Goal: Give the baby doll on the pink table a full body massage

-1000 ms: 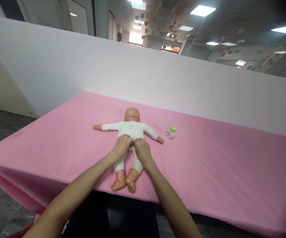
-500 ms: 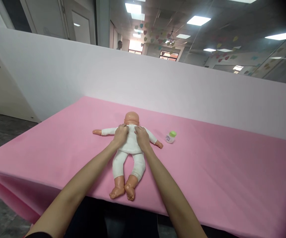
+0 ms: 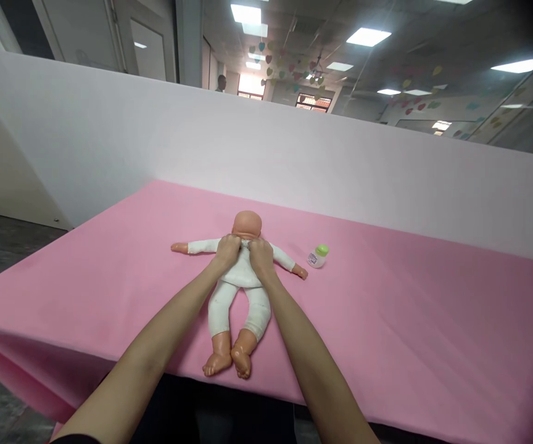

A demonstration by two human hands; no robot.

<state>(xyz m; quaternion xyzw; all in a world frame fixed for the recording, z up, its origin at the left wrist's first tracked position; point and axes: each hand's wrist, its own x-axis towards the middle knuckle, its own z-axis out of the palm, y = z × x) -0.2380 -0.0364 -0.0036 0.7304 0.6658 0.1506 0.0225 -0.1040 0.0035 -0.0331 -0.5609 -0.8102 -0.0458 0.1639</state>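
Observation:
A baby doll (image 3: 247,271) with a white cloth body and tan plastic head, hands and feet lies stretched out, its head away from me and its arms spread. The smooth crown of its head faces up; no face shows. My left hand (image 3: 228,250) is closed at the doll's upper torso, just below the neck on the left. On the right, my right hand (image 3: 261,254) is likewise closed, with curled fingers at the cloth below the neck. A small gap separates the two hands. Their fingertips are mostly hidden.
A small clear jar (image 3: 317,256) with a green lid stands right of the doll's hand. Pink cloth (image 3: 409,320) covers the table and hangs over its edge. A white partition (image 3: 340,166) rises behind, with glass above it. A door (image 3: 2,160) is at the far left.
Both hands have curled tighter near the doll's neck. The doll's head and its right-side arm have shifted slightly. The jar stays in place.

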